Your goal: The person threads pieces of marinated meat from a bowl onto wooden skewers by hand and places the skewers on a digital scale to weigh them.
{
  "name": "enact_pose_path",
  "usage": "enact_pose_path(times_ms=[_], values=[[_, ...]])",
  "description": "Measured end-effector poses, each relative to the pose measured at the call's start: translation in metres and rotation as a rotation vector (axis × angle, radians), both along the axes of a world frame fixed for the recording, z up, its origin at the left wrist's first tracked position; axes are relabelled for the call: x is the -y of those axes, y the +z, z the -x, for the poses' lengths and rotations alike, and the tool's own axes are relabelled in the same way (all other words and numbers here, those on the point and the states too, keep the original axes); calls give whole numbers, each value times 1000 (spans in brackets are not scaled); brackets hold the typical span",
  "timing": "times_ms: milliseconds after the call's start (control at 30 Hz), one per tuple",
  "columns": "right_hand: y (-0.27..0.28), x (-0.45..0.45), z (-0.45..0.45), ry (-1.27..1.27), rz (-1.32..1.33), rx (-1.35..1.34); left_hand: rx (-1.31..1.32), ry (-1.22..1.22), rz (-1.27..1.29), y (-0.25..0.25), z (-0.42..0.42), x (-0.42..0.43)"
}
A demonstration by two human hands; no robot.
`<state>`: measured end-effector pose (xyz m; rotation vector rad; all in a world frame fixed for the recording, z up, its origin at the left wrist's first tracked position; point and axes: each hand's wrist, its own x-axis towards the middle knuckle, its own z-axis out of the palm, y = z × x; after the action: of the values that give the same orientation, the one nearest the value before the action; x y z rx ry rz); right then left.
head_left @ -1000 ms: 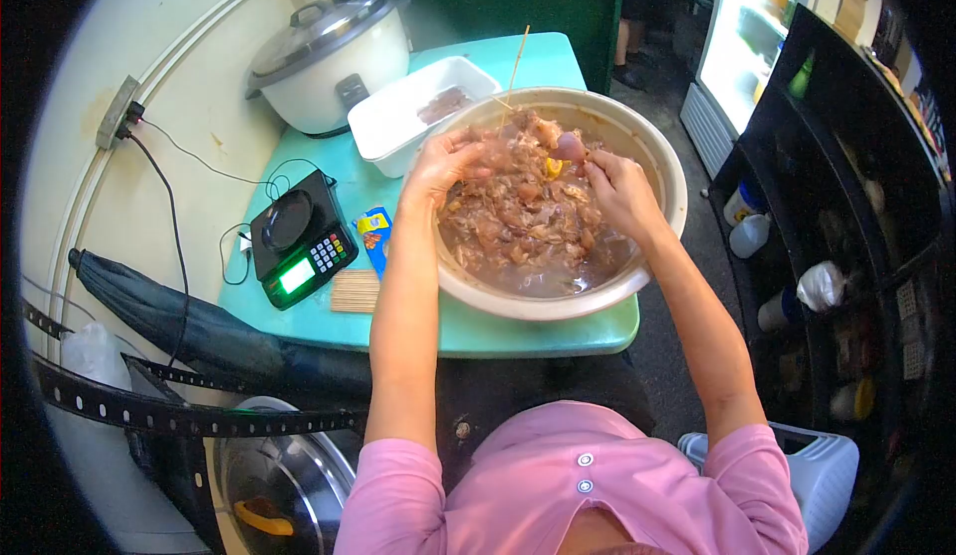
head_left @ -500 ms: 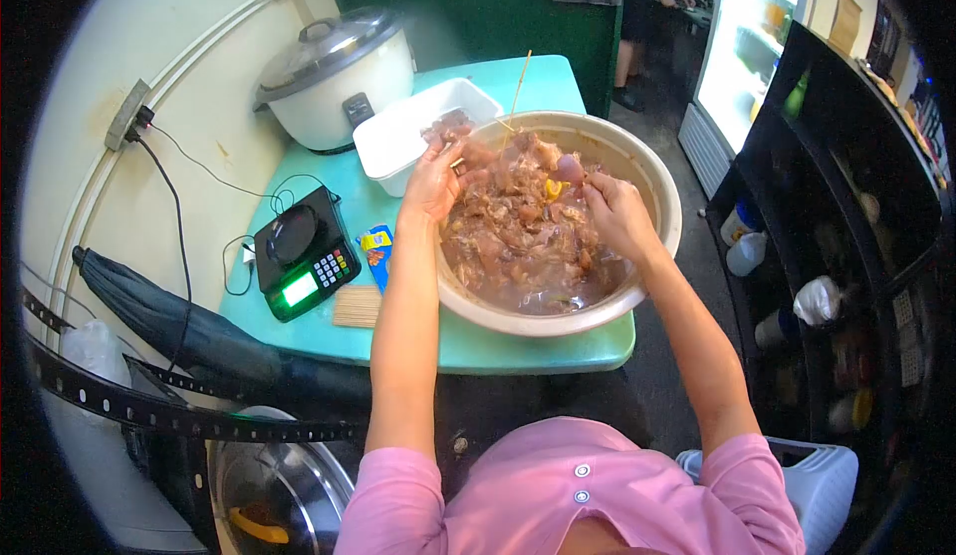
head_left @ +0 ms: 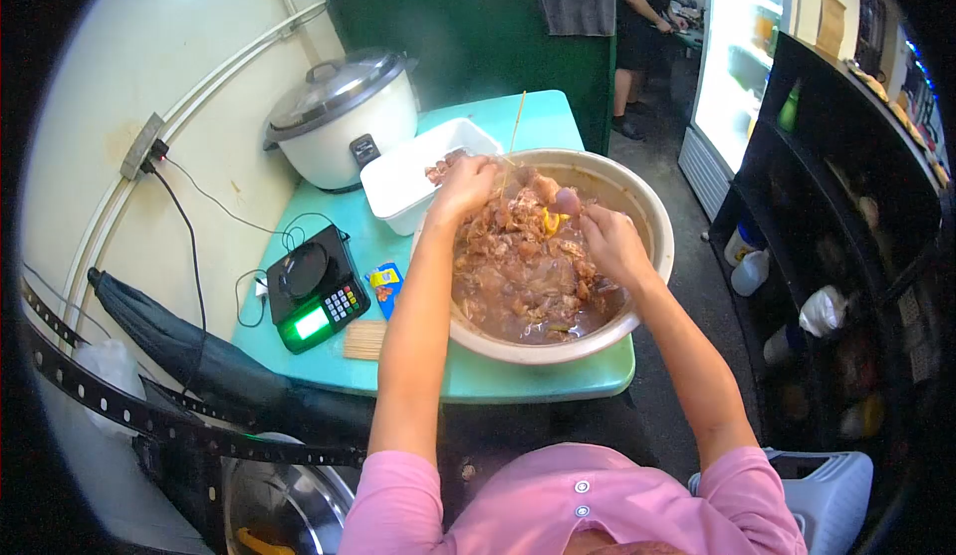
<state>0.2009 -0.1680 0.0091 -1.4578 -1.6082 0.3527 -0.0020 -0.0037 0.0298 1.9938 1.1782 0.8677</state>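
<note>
A large beige basin (head_left: pixel 655 219) holds wet, brown marinated meat pieces (head_left: pixel 528 276) in cloudy liquid. My left hand (head_left: pixel 470 187) is over the basin's far left side, fingers drawn together at the meat. Whatever they pinch is hidden. A thin wooden skewer (head_left: pixel 519 120) stands up close by those fingertips. On the right side of the meat, my right hand (head_left: pixel 611 241) has its fingers curled, and what is in them cannot be made out. Beside its fingertips lie a purplish round piece (head_left: pixel 567 202) and a yellow piece (head_left: pixel 553 221).
Behind the left hand sits a white tub (head_left: pixel 393 182) with some meat. On the turquoise table (head_left: pixel 538 381) are a rice cooker (head_left: pixel 344 122), a scale (head_left: pixel 314 291), a blue packet (head_left: pixel 384 286) and a bundle of sticks (head_left: pixel 364 340). Another person (head_left: pixel 637 37) stands beyond, near a lit fridge (head_left: pixel 742 57).
My left hand has gone from spread fingers to fingers drawn together at the meat. My right hand stays at about the same spot over the basin. The whole view has shifted downward.
</note>
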Motion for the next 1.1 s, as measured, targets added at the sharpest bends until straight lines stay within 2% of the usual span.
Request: enact_pose_path(times_ms=[33,100,167,200,267,300,367,433,500,600,733,933,1100], values=[[-1,1,-1,-14,10,2,-261,-47,-271,-1,-1,-14],[-5,-2,-3,-36,-7,0,-243,-14,-311,-3,-7,-23],[-8,-4,-6,-61,-21,-7,155,-12,70,5,-12,-6],[-8,-5,-7,-56,-30,-19,144,-22,66,5,-12,-1],[-10,-4,-7,-55,-29,-38,516,-57,389,3,-10,9],[-8,-4,-7,-48,-25,-50,510,-55,399,-2,-8,6],[-7,-3,-5,-32,-14,-60,768,-136,569,-13,3,-4],[-9,-5,-6,-20,-17,-72,821,-173,639,-17,10,-10],[-11,-6,-6,-19,-22,-24,982,-173,750,-23,12,-15],[-2,0,-2,24,6,-38,921,-189,609,-27,11,-17],[-3,-1,0,77,-10,5,1027,-85,554,-29,11,-14],[-5,-1,1,101,-9,76,1167,-17,636,-31,6,-19],[-9,-4,-1,111,-10,69,1128,-71,598,-35,6,-23]])
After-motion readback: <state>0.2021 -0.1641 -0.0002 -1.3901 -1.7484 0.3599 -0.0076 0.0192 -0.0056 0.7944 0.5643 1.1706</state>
